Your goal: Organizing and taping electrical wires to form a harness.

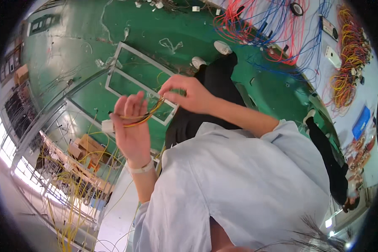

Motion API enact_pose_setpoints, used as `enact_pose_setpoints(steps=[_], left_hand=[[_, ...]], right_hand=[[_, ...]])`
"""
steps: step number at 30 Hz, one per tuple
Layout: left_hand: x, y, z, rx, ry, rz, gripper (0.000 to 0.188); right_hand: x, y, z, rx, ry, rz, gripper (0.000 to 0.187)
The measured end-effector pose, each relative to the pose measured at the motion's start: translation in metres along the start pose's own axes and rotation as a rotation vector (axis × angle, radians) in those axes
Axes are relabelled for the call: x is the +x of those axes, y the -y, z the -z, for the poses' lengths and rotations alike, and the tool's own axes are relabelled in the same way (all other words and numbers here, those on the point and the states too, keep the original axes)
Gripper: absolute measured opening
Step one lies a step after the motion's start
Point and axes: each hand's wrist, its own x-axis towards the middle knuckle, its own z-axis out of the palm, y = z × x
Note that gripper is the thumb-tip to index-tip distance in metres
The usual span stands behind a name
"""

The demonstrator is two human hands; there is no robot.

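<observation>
A short wire harness [137, 122] of yellow, orange and dark wires lies across the fingers of my left hand [135, 136]. Its white plastic connector [108, 126] sticks out past the thumb on the left. That palm faces up, with the thumb bent over the wires and the other fingers partly curled. From the right, my right hand [191, 95] pinches the wires' other end between thumb and forefinger. Both hands are raised in front of my body, and the wires bow between them. Where the right fingertips meet, the wire ends are too small to make out.
Below the hands stands a pale metal frame [140, 56] on the green floor [84, 42]. Yellow wires [71, 197] hang from a rack at lower left, near cardboard boxes [90, 145]. A table at right bears red and blue wires [277, 29] and bundled harnesses [350, 54]; another person [329, 164] is beside it.
</observation>
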Motion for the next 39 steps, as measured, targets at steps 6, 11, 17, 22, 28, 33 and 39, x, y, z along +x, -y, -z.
enact_pose_setpoints(steps=[6,11,17,22,28,33,39], left_hand=[[-0.007,0.001,-0.019,0.04,0.107,0.04,0.056],[-0.015,-0.005,-0.031,-0.068,0.189,0.07,0.056],[-0.021,0.002,-0.046,-0.103,0.279,0.133,0.058],[-0.027,0.014,-0.057,-0.085,0.388,0.211,0.057],[-0.035,0.034,-0.095,-0.22,0.316,0.323,0.048],[-0.044,0.065,-0.126,-0.089,0.393,0.359,0.042],[-0.06,0.088,-0.153,0.098,0.54,0.443,0.044]], right_hand=[[0.002,0.056,-0.029,-0.113,-0.11,0.293,0.017],[-0.011,0.078,-0.03,-0.303,-0.112,0.465,0.019],[-0.03,0.082,-0.024,-0.195,-0.176,0.322,0.018],[-0.043,0.091,-0.009,-0.089,-0.268,0.269,0.02],[-0.074,0.104,0.027,-0.407,-0.353,0.507,0.02],[-0.103,0.106,0.062,-0.526,-0.395,0.493,0.017],[-0.146,0.114,0.102,-0.381,-0.299,0.303,0.013]])
